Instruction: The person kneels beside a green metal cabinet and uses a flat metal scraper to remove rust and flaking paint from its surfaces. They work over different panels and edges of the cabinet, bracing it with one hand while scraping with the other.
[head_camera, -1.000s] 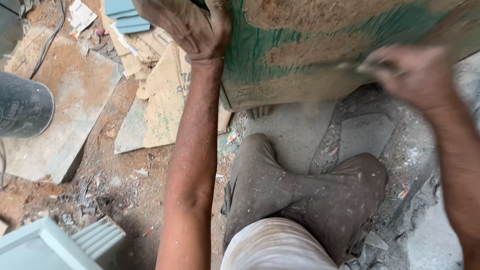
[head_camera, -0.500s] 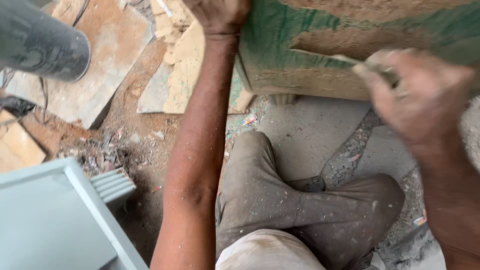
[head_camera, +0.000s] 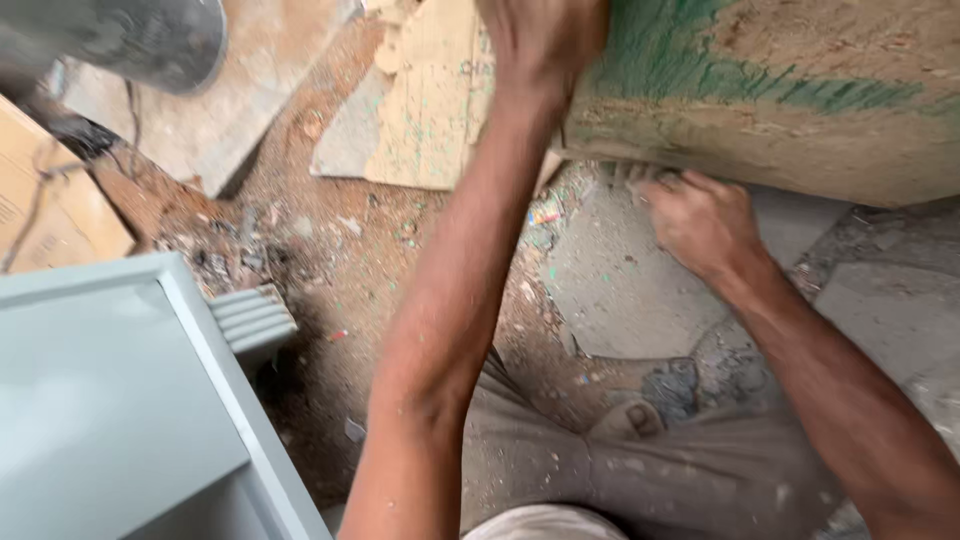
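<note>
**Slab with green paint: grip check, both hands on**

My left hand is up at the left edge of the slab, at the top of the view. Fingers wrap around the edge and are clenched on it, though motion blur hides how far they reach behind. My right hand is low, fingertips curled under the slab's bottom edge where it meets the concrete floor. It is hooked on that edge, palm facing away from me.

Position: the slab stands on its lower edge in front of my folded legs, face toward me and tilted, filling the upper right of the view.

Handling, judged from its look: thick, rough, crusted with mortar and streaked with green. I expect it to be heavy and fully rigid, gritty rather than slippery, with brittle corners and edges that could crumble or bite into skin. The best purchase seems to be one hand high on a side edge to steady the tilt and the other under the bottom edge to bear the load.

Surroundings: broken flat stone pieces lie on the dirt to the left, a grey cylinder is at top left, and a pale grey metal frame is beside my left knee.
</note>
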